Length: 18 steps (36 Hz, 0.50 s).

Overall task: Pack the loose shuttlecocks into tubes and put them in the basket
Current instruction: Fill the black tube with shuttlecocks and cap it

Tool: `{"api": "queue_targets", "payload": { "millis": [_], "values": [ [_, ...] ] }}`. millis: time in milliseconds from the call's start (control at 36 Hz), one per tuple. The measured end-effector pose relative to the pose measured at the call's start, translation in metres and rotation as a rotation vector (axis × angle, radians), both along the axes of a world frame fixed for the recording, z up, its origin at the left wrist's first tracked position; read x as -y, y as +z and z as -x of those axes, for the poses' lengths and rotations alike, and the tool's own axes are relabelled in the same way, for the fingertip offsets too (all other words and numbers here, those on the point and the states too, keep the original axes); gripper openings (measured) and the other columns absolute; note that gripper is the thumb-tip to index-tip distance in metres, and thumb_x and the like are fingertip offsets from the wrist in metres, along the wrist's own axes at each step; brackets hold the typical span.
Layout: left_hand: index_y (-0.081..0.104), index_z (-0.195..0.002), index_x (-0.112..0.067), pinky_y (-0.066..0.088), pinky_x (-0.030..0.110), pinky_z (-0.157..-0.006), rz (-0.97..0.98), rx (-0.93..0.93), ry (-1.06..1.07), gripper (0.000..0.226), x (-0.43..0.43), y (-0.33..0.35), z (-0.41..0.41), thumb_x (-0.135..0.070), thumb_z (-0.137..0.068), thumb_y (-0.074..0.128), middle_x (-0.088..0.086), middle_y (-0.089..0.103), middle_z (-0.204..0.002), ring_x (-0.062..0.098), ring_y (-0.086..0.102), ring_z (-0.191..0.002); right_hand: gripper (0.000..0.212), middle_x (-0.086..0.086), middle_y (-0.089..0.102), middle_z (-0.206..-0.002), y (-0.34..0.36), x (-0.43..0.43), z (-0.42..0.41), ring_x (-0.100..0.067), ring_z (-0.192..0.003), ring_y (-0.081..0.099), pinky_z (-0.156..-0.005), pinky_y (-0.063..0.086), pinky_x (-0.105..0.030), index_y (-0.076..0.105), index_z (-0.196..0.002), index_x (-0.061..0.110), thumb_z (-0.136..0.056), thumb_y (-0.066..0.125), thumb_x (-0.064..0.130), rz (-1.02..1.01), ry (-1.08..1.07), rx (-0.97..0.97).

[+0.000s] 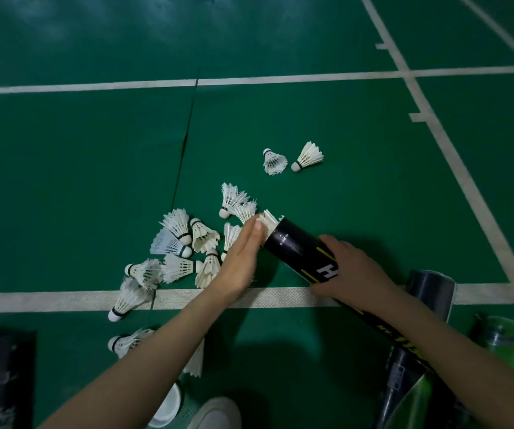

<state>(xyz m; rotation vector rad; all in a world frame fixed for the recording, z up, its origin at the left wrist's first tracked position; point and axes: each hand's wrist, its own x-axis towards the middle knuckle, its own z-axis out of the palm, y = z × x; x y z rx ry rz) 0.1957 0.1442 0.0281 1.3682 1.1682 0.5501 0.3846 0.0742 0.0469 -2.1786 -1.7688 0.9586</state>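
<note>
Pointing up-left, the black tube (303,253) is gripped by the right hand (350,272); a shuttlecock (270,221) is pushed into its mouth by the flat, open left hand (243,255).

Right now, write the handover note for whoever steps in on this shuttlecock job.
Right hand: gripping the black tube, mouth tilted up and away.
Left hand: open, pressing a shuttlecock into the tube's mouth; feathers still stick out.
Loose pile on the green floor to the left, two more farther out.
Left: finish seating, pack the rest. No basket clearly in view.
</note>
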Motion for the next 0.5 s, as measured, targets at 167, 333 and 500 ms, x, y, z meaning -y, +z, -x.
{"api": "queue_targets", "payload": {
  "millis": [167,333,500],
  "values": [
    [0.041,-0.132,-0.045,0.026,0.033,-0.112,-0.009,0.043,-0.188,0.052,0.000,-0.001,-0.013,-0.066,-0.090,0.017,-0.022,0.048,-0.130,0.002,0.040,-0.127,0.079,0.000,0.052,-0.113,0.003,-0.008,-0.001,-0.019,-0.098,0.055,-0.082,0.050,-0.034,0.036,-0.135,0.026,-0.067,0.077,0.034,-0.017,-0.038,0.031],
    [0.047,-0.133,-0.037,0.027,0.035,-0.111,-0.052,-0.046,-0.182,0.061,-0.023,-0.014,-0.017,-0.067,-0.091,0.014,-0.007,0.047,-0.141,0.010,0.040,-0.132,0.075,0.000,0.053,-0.108,-0.005,-0.013,-0.008,-0.019,-0.091,0.056,-0.077,0.051,-0.033,0.040,-0.129,0.026,-0.065,0.077,0.035,-0.001,-0.107,-0.002],
    [0.032,-0.145,-0.013,0.018,0.027,-0.113,-0.352,-0.440,-0.311,0.056,-0.059,-0.046,-0.016,0.002,-0.092,0.045,0.007,0.031,-0.151,0.022,0.027,-0.140,0.070,-0.002,0.055,-0.106,-0.011,-0.019,-0.022,-0.019,-0.090,0.057,-0.078,0.053,-0.036,0.042,-0.125,0.026,-0.066,0.077,0.037,0.030,-0.162,-0.003]
  ]
}}
